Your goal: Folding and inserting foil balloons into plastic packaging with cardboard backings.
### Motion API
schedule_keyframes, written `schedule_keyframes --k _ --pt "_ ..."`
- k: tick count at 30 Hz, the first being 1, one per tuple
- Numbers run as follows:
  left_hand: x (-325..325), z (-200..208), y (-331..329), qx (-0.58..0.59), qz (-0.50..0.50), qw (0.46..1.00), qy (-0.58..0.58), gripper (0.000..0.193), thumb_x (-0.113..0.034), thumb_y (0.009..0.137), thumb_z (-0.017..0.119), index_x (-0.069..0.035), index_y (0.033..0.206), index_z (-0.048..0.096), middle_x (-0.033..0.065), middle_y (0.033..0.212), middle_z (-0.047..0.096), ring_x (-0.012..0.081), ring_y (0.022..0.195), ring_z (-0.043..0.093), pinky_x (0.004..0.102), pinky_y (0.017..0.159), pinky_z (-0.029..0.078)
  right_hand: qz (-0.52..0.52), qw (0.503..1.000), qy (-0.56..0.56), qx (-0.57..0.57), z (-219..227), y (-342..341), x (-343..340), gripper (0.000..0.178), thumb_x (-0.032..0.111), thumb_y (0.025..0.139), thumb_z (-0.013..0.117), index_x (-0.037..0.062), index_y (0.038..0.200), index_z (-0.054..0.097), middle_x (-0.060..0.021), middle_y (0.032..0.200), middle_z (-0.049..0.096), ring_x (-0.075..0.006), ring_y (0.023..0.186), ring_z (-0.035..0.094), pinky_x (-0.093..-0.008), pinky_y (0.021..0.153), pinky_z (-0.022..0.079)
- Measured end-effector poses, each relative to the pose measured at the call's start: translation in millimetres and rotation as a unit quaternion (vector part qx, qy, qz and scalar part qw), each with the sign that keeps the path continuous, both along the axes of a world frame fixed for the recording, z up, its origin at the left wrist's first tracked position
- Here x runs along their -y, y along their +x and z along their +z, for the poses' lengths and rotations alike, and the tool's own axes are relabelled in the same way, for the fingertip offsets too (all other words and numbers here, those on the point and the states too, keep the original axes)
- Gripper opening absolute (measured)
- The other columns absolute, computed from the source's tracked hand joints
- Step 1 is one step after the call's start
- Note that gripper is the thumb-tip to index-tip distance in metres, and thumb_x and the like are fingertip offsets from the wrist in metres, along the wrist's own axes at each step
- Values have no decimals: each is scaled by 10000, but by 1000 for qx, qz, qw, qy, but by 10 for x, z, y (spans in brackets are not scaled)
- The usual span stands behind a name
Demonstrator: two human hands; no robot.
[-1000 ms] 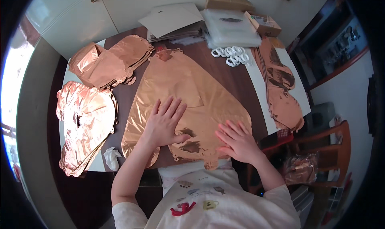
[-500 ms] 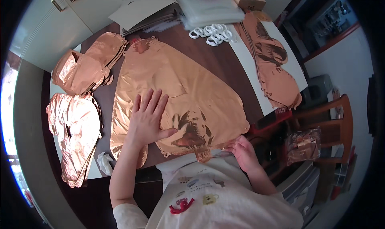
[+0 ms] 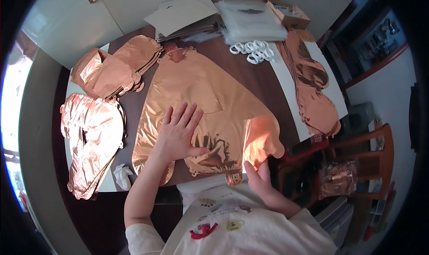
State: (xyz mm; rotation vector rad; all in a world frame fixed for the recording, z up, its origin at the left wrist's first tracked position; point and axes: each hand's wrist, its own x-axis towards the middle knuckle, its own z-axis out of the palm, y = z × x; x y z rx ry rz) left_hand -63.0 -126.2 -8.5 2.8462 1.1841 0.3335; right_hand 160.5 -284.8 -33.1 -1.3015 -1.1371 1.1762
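A large, flat rose-gold foil balloon [image 3: 203, 87] covers the middle of the brown table, reaching its near edge. My left hand [image 3: 178, 136] lies flat on its lower left part, fingers spread. At the near right corner, my right hand [image 3: 260, 179] grips the foil balloon's edge, the thumb on top and the other fingers mostly hidden beneath. That corner is lifted and catches bright light. Dark creases and a short tab [image 3: 233, 178] show at the near edge between my hands.
More foil balloons lie in stacks at the far left [image 3: 105, 74], near left [image 3: 89, 136] and right [image 3: 315, 98]. White rings [image 3: 254, 52], clear plastic bags [image 3: 252, 25], pale sheets [image 3: 183, 16] and a small cardboard box [image 3: 290, 16] stand behind. Crumpled tissue [image 3: 122, 177] is near left; a wooden chair [image 3: 386, 165] stands right.
My right hand has raised the balloon's near right corner and shifted slightly inward, with the thumb now over the foil. My left hand stays spread on it. The view has shifted slightly.
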Motion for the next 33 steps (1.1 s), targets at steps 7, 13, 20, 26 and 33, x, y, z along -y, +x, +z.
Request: schedule_keyframes --k 7,13,20,26,33 --pt "5 -4 -6 0 7 1000 -13 985 -703 630 603 -99 1383 407 112 1426 400 319 1339 333 537 1085 233 123 879 245 390 212 -149 -190 578 21 786 559 -25 1346 425 -202 1420 387 -364 1337 350 -495 1082 309" --pt "-4 -81 -28 -53 11 998 27 849 -388 661 680 -138 1412 371 99 1450 372 312 1361 307 536 1105 209 160 788 272 529 127 -298 -199 390 99 856 499 44 1237 563 -116 1373 473 -297 1321 394 -483 1110 266" --pt "-14 -57 -20 -29 9 999 -14 849 -366 685 680 -145 1429 337 92 1465 351 304 1370 290 533 1117 182 188 778 285 527 93 -283 -207 369 128 846 514 62 1198 600 -84 1334 521 -243 1291 437 -472 1100 280" --pt "-21 -107 -26 14 17 1000 -19 626 -467 880 509 -137 1400 393 95 1438 391 294 1363 301 518 1115 184 190 774 290 529 97 -276 -210 355 140 841 531 100 1181 623 -41 1327 533 -215 1292 433 -466 1092 291" --pt "-27 -96 -48 23 5 999 -24 733 -642 880 367 -126 1399 397 108 1432 399 303 1361 304 522 1108 195 197 776 284 528 107 -251 -205 361 148 842 535 138 1191 627 -4 1325 534 -191 1298 423 -480 1080 298"
